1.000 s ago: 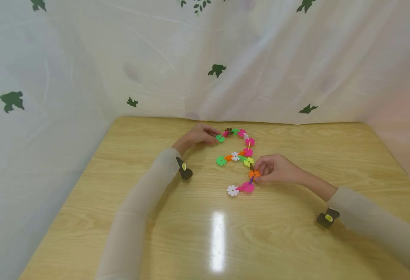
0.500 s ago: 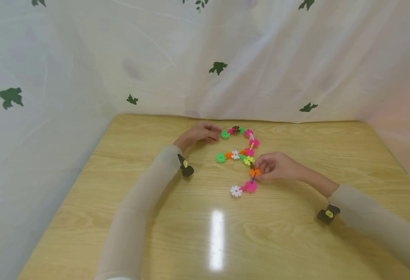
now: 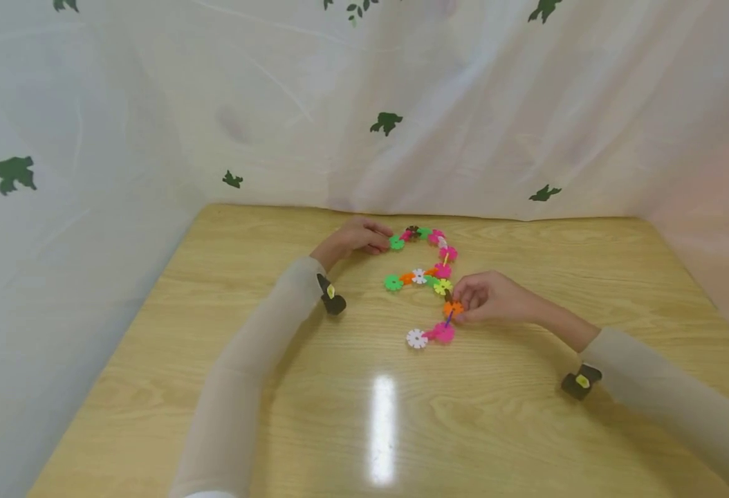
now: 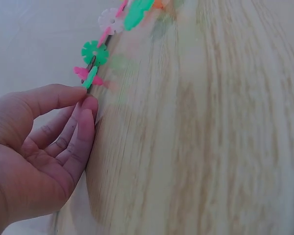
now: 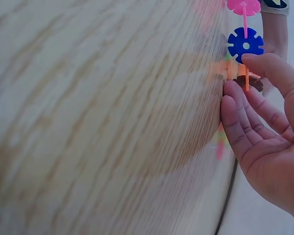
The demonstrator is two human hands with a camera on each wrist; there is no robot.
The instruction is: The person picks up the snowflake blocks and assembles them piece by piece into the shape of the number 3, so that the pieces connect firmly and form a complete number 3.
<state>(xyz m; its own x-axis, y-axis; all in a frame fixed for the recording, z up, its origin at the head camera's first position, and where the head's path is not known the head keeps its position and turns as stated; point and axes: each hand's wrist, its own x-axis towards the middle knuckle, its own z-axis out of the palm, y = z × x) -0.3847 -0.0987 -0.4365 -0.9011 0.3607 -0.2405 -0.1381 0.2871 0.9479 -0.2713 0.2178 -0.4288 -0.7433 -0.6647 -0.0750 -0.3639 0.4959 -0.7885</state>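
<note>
A chain of flower-shaped interlocking plastic discs forms a figure like a 3 on the table. My left hand (image 3: 360, 236) is at the chain's far end, where thumb and fingers pinch the edge of a green disc (image 3: 397, 243). In the left wrist view, that green disc (image 4: 90, 77) stands edge-on at the fingertips. My right hand (image 3: 495, 297) pinches an orange disc (image 3: 454, 308) in the lower curve. A blue disc (image 5: 245, 45) stands beside its thumb in the right wrist view. The near end is a white disc (image 3: 417, 339); another green disc (image 3: 393, 282) ends the middle arm.
The wood-grain table (image 3: 315, 415) carries a bright light reflection near its front. A pale curtain (image 3: 290, 104) with dark green bird shapes hangs behind the table's back edge. Dark wrist devices (image 3: 332, 297) sit on both sleeves.
The chain's far and near ends shifted right, then slightly back left. Both hands stay at nearly the same places on it, and the middle arm has hardly moved.
</note>
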